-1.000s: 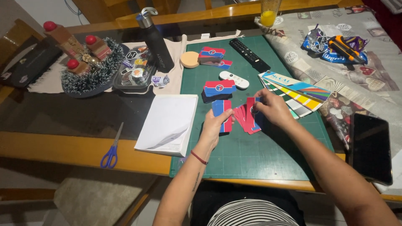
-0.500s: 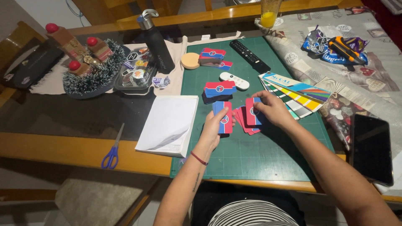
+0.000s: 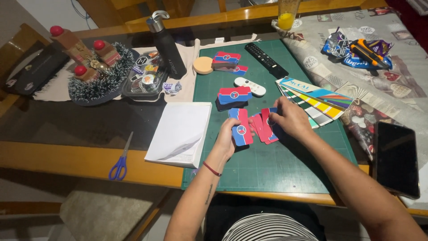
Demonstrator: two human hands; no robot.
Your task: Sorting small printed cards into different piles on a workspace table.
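cards now fanned lower between left hand and right hand.

Both bare forearms reach forward from the bottom edge, converging toward the middle. The left hand is turned palm inward, fingers curled in a grip, a thin red band around its wrist. The right hand lies palm down, fingers bent and pinching leftward.
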